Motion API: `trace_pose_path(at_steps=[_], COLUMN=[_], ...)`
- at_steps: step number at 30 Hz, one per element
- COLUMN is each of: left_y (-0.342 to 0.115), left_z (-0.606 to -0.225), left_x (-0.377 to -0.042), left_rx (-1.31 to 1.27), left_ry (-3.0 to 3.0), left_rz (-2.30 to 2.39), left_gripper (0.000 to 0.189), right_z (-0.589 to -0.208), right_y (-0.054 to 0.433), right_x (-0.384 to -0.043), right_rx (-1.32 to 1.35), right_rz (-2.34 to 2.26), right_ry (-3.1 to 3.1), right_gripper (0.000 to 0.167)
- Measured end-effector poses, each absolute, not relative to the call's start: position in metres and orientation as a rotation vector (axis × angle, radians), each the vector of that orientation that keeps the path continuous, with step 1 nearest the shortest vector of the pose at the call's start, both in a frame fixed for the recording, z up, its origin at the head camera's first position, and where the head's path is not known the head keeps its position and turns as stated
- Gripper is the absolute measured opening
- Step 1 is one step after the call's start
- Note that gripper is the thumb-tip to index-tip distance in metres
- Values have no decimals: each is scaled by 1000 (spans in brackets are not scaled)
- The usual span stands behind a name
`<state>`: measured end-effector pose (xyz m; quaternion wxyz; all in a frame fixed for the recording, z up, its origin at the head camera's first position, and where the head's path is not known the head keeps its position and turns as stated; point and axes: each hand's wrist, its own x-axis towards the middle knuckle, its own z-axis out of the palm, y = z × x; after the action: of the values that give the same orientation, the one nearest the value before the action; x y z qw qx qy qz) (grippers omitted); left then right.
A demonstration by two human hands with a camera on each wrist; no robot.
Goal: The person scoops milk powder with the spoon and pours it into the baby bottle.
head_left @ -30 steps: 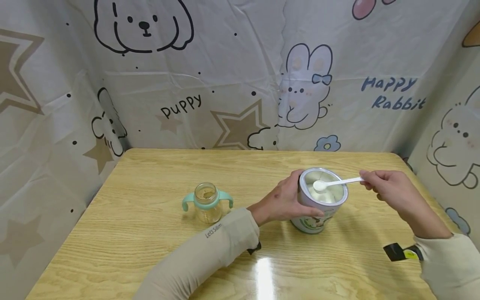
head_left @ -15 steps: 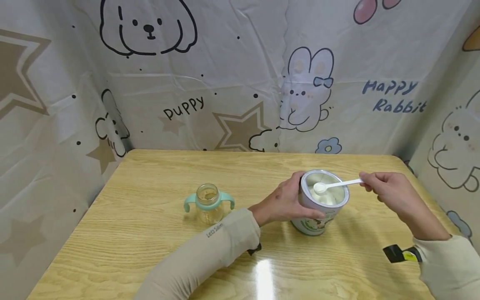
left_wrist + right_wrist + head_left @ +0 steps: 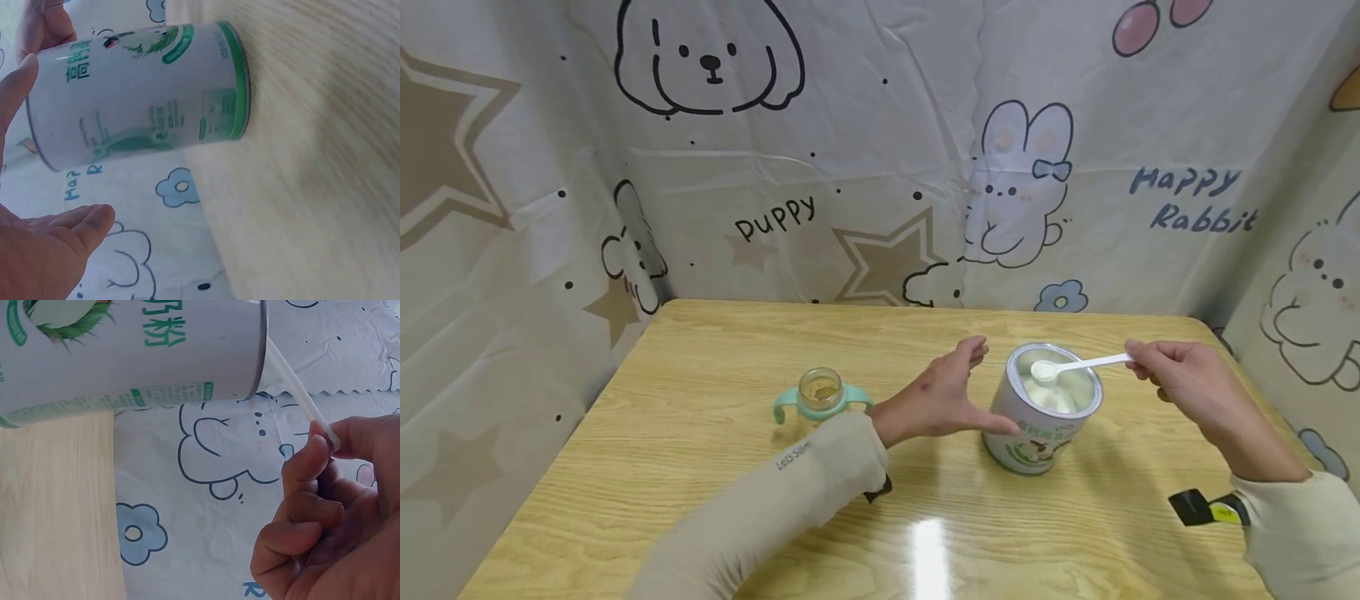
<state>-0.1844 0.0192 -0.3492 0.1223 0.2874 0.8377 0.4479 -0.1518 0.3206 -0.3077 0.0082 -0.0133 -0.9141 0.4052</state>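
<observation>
A white and green milk powder can (image 3: 1037, 437) stands on the table without a lid, pale powder inside. My right hand (image 3: 1187, 383) pinches the handle end of a white measuring scoop (image 3: 1093, 362), its bowl over the can's opening with powder in it. In the right wrist view, thumb and forefinger hold the scoop handle (image 3: 303, 394). My left hand (image 3: 936, 396) is spread beside the can's left side, thumb and fingers apart. The left wrist view shows a gap between the can (image 3: 137, 100) and the fingers (image 3: 94, 228).
A baby bottle (image 3: 822, 392) with mint-green handles stands without a cap, left of the can and partly behind my left sleeve (image 3: 775, 492). The wooden table (image 3: 715, 350) ends at a patterned cloth backdrop (image 3: 865, 167) behind and at both sides.
My left hand has let go of the can and moved left, its fingers spreading. The right hand keeps the scoop over the can's mouth. The head view has shifted slightly.
</observation>
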Motion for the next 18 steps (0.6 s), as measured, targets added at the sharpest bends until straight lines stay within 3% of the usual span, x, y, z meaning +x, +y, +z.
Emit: trace_pose_path(at_steps=[18], left_y=[-33], left_z=[-330], left_x=[-189], left_rx=[759], left_ry=[2435], left_rz=[1314], left_gripper=[107], right_z=[-290], right_y=[311], right_x=[-155], right_rx=[-67], right_rz=[1330], right_ry=[-2841], right_gripper=[46])
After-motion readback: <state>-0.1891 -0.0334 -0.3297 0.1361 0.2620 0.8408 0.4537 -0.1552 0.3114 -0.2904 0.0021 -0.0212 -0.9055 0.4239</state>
